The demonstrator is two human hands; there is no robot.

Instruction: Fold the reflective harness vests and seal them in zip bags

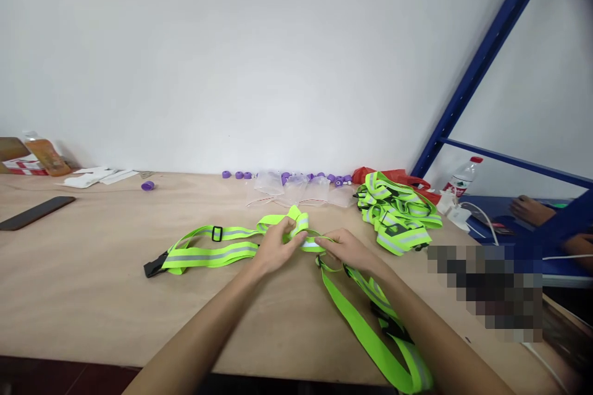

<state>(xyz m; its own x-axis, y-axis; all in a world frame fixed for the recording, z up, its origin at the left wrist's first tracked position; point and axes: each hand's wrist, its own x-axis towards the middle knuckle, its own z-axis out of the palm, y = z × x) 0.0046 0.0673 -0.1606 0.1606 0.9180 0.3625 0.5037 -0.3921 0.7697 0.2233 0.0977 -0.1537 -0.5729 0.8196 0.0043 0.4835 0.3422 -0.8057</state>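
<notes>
A neon-green reflective strap harness (210,253) lies spread on the wooden table (92,284). My left hand (275,247) pinches the bunched middle of the straps, fingers closed on the fabric. My right hand (345,250) grips the same straps just to the right, fingers curled over them. One band with a black buckle runs left from my hands. Another band trails toward the table's front edge under my right forearm.
A pile of the same green harnesses (396,213) sits at the right, by a red bag (384,176). Purple caps (241,174) and clear bags (296,188) line the wall. A dark phone (34,213) lies left. Another person's hand (532,210) rests by a water bottle (461,180).
</notes>
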